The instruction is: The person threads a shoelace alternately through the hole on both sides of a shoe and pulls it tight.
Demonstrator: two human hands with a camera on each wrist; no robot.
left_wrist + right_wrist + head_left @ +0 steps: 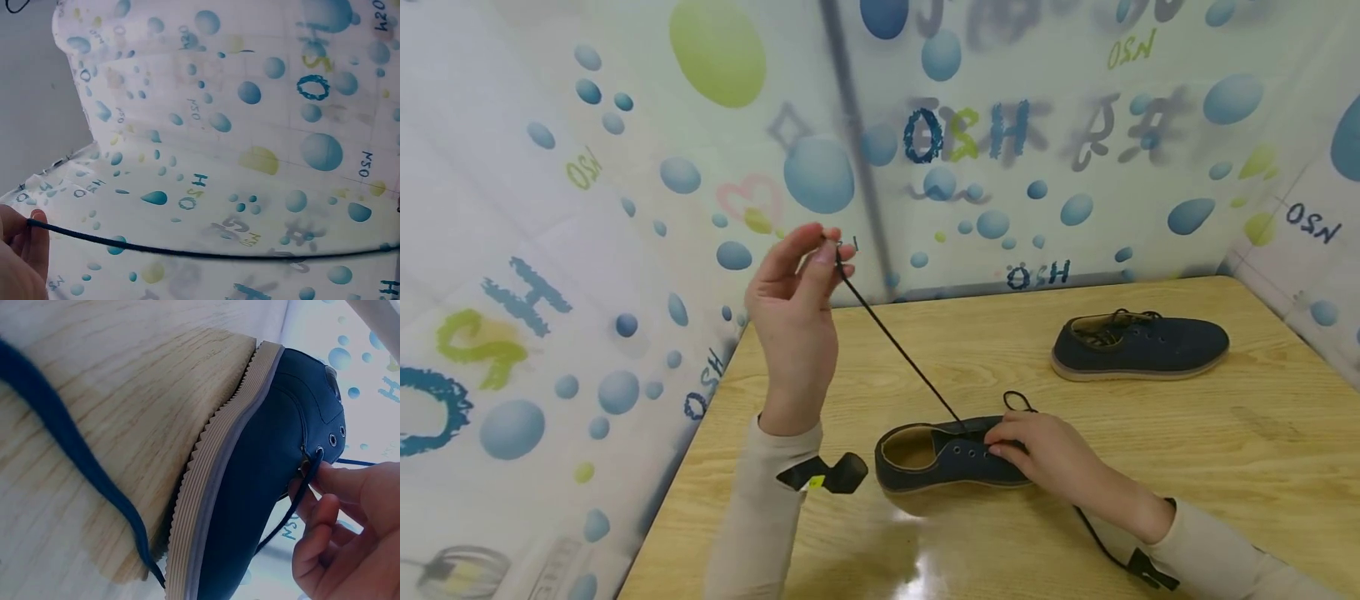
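A navy canvas shoe (955,477) stands on the table, its toe toward the right. Raised above its heel end, my left hand (793,317) pinches a dark shoelace (898,346) between thumb and fingers. The lace runs taut down into the shoe's opening. My right hand (1060,454) is at the lacing area, thumb and fingertips gripping the shoe by the front eyelet. In the right wrist view, a lace end (290,509) passes through that eyelet beside the thumb, and another stretch of lace (94,465) hangs past the sole.
A second navy shoe (1172,346), with its lace threaded, stands farther back on the right of the wooden table (820,542). Patterned curtains (970,233) enclose the back and sides. Black camera straps (831,475) are on both wrists.
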